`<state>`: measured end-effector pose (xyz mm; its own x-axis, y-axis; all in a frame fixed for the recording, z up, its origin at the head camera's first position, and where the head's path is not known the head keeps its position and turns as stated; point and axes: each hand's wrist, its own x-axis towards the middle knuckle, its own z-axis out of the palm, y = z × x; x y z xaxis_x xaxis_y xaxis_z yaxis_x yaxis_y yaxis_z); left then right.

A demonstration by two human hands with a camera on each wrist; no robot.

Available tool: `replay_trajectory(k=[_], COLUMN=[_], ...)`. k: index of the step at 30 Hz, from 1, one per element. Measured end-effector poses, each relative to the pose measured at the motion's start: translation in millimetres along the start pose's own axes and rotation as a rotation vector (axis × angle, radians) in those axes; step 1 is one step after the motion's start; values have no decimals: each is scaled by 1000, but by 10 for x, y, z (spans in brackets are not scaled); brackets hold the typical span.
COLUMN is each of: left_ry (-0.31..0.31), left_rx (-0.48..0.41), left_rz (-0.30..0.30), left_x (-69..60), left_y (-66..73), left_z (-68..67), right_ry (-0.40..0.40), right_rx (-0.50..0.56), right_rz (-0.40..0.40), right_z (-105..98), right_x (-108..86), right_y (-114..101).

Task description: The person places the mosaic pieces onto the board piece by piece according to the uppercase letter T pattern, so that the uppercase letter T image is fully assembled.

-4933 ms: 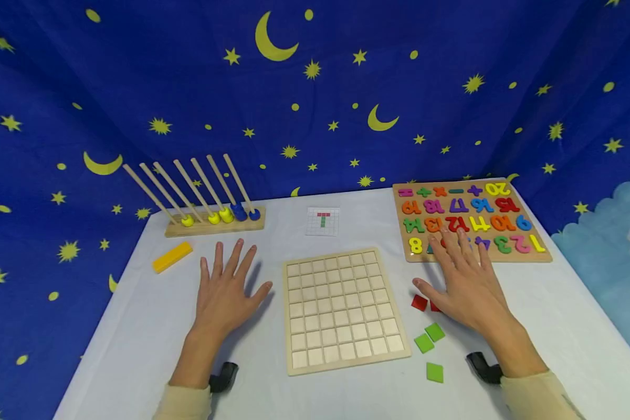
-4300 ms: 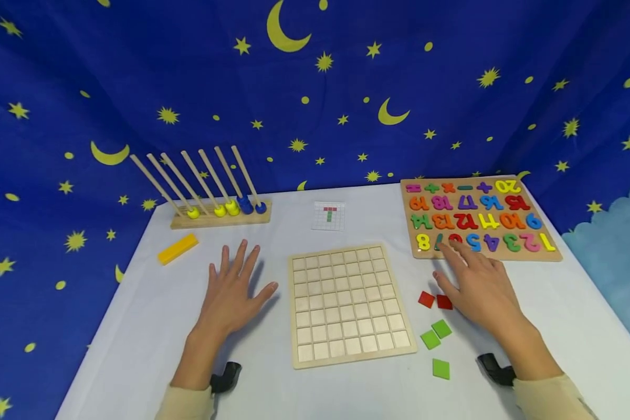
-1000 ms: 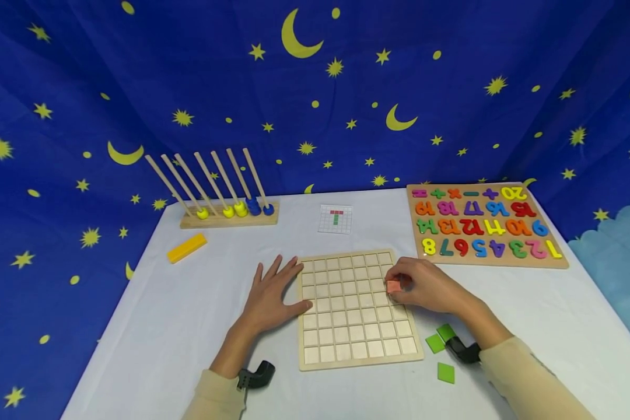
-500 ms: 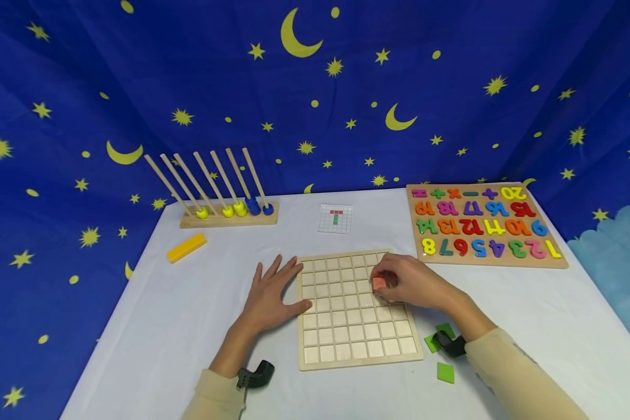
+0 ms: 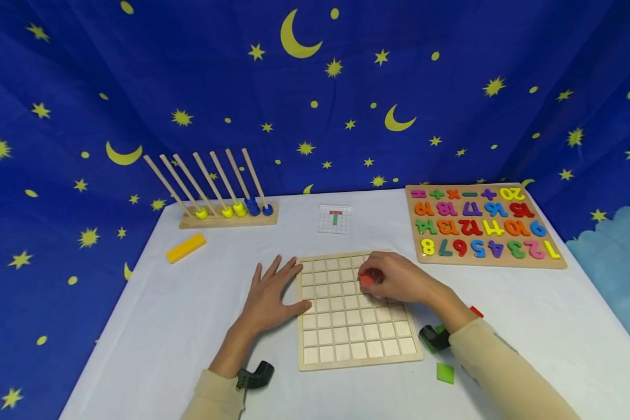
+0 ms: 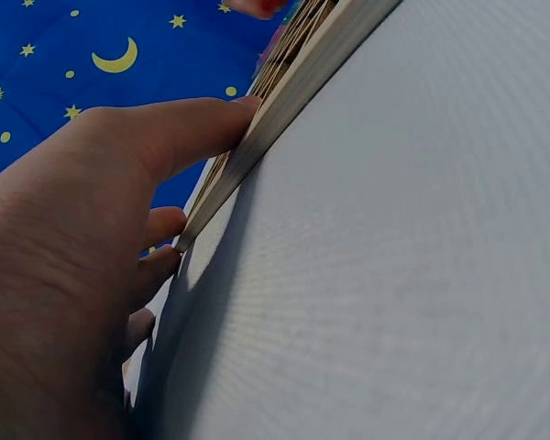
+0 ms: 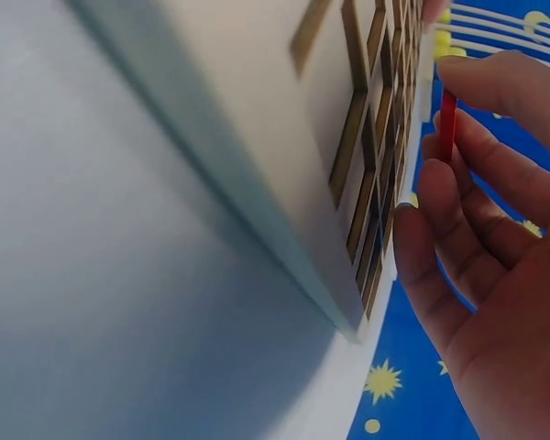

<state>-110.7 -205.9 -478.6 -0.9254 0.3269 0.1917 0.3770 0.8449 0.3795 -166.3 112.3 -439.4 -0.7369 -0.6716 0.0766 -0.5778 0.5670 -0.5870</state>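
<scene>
A pale wooden grid board [image 5: 341,320] lies mid-table. My left hand [image 5: 266,304] spreads its fingers along the board's left edge; in the left wrist view its thumb [image 6: 202,128] touches the rim. Above the board's upper right cells, my right hand [image 5: 401,279] pinches a red square tile [image 5: 366,281]. The right wrist view shows that tile [image 7: 447,128] edge-on between thumb and fingers, apart from the grid. Another red tile [image 5: 476,312] peeks out behind the right forearm. Right of the board lies a green tile [image 5: 445,373]; more green is partly covered by the wrist camera.
A small card [image 5: 335,219] with a red and green T pattern lies behind the board. Back left stand a peg rack [image 5: 228,219] with yellow and blue beads and a yellow bar [image 5: 186,248]. A number puzzle board [image 5: 487,227] lies back right.
Over the last second my right hand has carried the red tile leftward from the board's right edge. Earlier both hands were spread beside the board; the left then moved onto its edge and stayed.
</scene>
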Motion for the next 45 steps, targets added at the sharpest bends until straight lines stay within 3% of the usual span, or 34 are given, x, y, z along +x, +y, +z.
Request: replay_trajectory(k=[45], left_ry=[-22], left_rx=[28], left_rz=[-29], left_x=[7], left_y=[-1], left_z=[9], right_ry=[-69], right_rx=[-68], right_rz=[-31], right_z=[203], right_x=[617], right_y=[-248])
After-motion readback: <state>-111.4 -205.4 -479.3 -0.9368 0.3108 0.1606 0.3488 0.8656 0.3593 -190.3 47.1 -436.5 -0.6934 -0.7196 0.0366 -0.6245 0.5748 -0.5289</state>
